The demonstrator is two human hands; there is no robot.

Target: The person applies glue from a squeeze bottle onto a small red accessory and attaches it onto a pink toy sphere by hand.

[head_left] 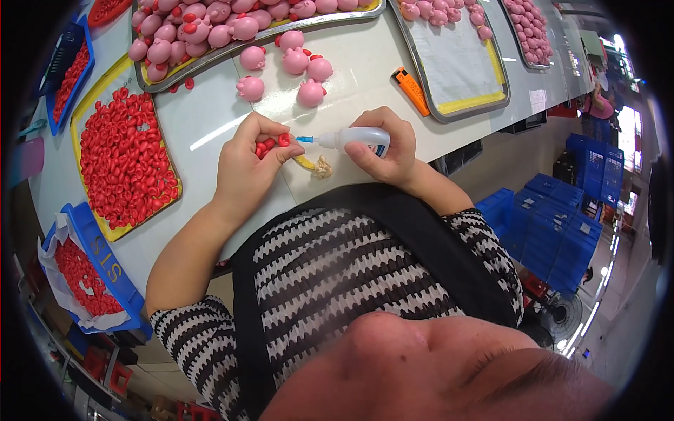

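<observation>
Between the thumb and finger of my left hand is a small red cup-shaped piece, its hollow side toward the bottle. More red pieces are tucked in the same palm. My right hand grips a white squeeze bottle lying nearly level. Its blue nozzle tip points left, right by the red piece; whether they touch I cannot tell. Under the bottle a yellow strip with a frayed pale wad lies on the table. Several loose pink ball-shaped figures with red parts sit beyond my hands.
A yellow-rimmed tray of red pieces lies at left, with a blue paper-lined bin nearer me. Metal trays of pink figures stand at the back. An orange utility knife lies beside the right tray. Blue crates are stacked right.
</observation>
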